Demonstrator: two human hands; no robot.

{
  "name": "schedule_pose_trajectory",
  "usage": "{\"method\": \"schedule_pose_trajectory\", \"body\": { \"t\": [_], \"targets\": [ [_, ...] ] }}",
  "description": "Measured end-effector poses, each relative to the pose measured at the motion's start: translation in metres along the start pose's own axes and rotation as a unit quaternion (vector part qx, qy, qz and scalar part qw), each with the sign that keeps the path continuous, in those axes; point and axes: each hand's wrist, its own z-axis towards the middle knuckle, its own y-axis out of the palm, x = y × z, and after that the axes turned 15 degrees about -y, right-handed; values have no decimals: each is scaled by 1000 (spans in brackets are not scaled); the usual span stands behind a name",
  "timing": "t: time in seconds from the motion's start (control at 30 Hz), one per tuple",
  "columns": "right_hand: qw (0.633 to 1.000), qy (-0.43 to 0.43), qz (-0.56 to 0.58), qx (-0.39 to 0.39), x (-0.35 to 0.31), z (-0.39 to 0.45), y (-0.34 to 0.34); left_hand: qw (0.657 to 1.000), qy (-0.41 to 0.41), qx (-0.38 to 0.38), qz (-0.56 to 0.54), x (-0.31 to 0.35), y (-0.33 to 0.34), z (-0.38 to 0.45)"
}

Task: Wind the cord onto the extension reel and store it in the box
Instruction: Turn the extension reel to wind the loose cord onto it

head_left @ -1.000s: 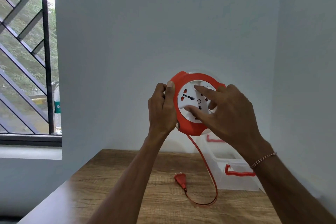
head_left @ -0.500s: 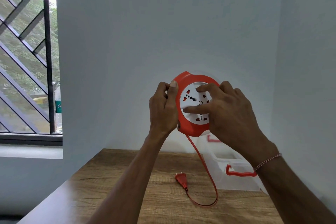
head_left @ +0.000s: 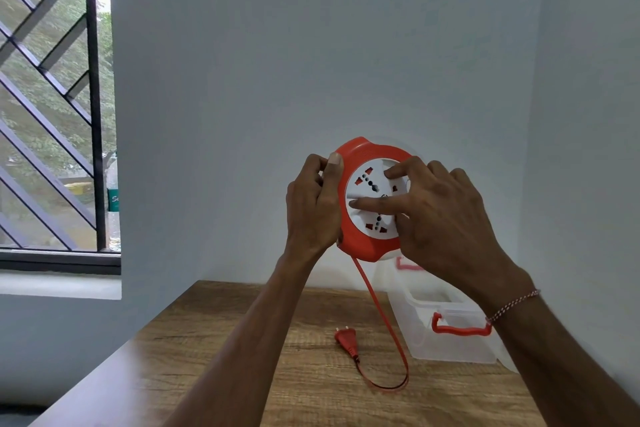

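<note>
One round orange-and-white plastic extension reel [head_left: 372, 198], one flat orange cord [head_left: 381, 319], one orange two-pin plug [head_left: 347, 340], one clear plastic box [head_left: 450, 333], two red box handles [head_left: 462, 328].

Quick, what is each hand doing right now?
Left hand: grips the rim of the reel.
Right hand: fingers straight, pressing on the reel's white face, holding nothing.

- Back wall [head_left: 311, 62]: plain, pale grey-blue, fills most of the frame.
- Side wall [head_left: 588, 114]: same colour, meets the back wall in a corner at right of frame.
- Window [head_left: 52, 97]: upper left of frame, dark metal grille with diagonal bars; green foliage outside, daylight coming in.
- Window sill [head_left: 59, 284]: pale ledge under the dark frame, left edge.
- Counter [head_left: 242, 357]: wood-grain top, lower centre, pushed into the corner.
</note>
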Motion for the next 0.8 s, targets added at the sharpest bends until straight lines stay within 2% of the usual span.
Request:
{"method": "schedule_pose_trajectory", "body": {
  "t": [0.37,0.47,0.6,0.7,0.73,0.8],
  "targets": [
    [982,123,91,107,-5,1,-2,1000,-8,-4,-14,6,2,-5],
    [977,142,84,131,-9,3,1,1000,-7,5,-7,4,3,-4],
    [984,87,62,143,-2,4,2,999,-19,9,-26,5,0,-2],
    [983,14,75,170,4,3,-5,999,-29,10,-36,7,-2,-1],
    [984,-10,79,157,5,3,-7,999,-30,11,-34,7,-3,0],
    [994,-37,70,74,2,2,-8,999,-29,9,-28,8,-3,0]
  ]
}}
